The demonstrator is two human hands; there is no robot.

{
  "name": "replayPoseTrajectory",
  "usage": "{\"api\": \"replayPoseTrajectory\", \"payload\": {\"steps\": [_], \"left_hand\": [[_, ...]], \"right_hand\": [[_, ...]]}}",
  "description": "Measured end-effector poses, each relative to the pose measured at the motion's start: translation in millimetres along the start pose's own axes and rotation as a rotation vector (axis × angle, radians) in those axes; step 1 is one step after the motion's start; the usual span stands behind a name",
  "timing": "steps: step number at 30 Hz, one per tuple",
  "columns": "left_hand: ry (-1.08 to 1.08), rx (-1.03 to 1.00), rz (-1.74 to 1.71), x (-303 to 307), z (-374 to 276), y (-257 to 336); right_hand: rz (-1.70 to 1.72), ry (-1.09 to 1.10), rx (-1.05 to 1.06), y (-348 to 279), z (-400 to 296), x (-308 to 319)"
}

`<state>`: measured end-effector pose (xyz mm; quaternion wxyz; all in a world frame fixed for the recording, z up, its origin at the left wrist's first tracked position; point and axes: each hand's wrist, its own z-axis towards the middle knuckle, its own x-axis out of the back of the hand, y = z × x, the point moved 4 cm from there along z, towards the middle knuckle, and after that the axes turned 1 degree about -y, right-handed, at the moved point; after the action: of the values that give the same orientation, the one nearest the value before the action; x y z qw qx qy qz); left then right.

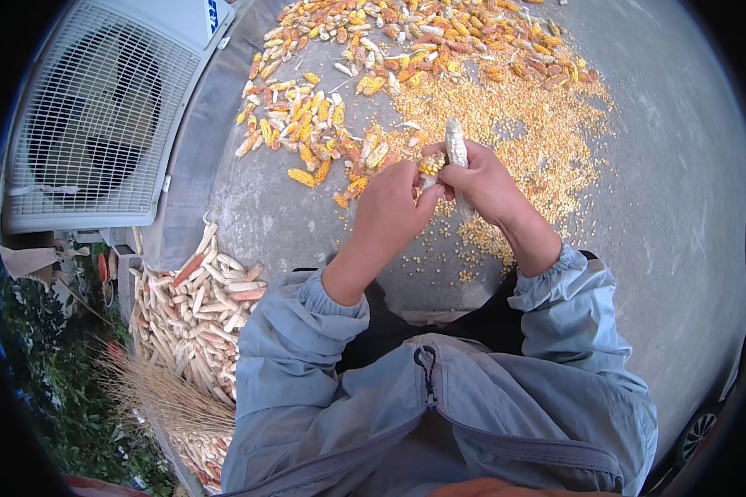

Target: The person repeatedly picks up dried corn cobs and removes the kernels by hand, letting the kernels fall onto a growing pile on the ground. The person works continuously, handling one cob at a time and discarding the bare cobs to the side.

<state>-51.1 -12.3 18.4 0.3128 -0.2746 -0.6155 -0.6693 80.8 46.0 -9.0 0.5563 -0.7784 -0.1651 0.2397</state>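
My left hand [393,202] grips a short ear of maize [432,164] that carries yellow kernels at its upper end. In my right hand [486,183] is a bare, whitish corncob [455,146], held upright between thumb and fingers. Both hands meet over the concrete floor, and the ear's side lies close against my right thumb. Beneath and beyond them spreads a layer of loose yellow kernels [541,146]. My fingers hide part of the ear and the middle of the cob.
Ears of maize [460,37] lie piled at the far side, with more ears [311,118] to the left. A heap of stripped cobs [193,317] and a straw broom [168,391] are at my left. An air-conditioner outdoor unit [105,112] stands upper left. A car wheel [699,435] shows lower right.
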Motion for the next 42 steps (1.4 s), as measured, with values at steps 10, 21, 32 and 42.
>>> {"api": "replayPoseTrajectory", "payload": {"steps": [10, 21, 32, 42], "left_hand": [[0.077, -0.068, 0.149, -2.5, 0.3, -1.6], [0.074, -0.09, 0.154, -2.7, 0.3, 2.4], [0.002, 0.022, 0.021, 3.0, 0.8, -3.3], [-0.052, -0.029, 0.02, -2.0, 0.0, -5.0]], "right_hand": [[-0.008, 0.009, 0.019, 0.9, 0.7, -1.2], [0.073, 0.006, 0.001, -3.9, -2.9, -4.1], [0.307, 0.068, 0.002, 3.7, -1.0, -4.5], [0.185, -0.006, -0.05, 5.0, -0.8, -2.6]]}}
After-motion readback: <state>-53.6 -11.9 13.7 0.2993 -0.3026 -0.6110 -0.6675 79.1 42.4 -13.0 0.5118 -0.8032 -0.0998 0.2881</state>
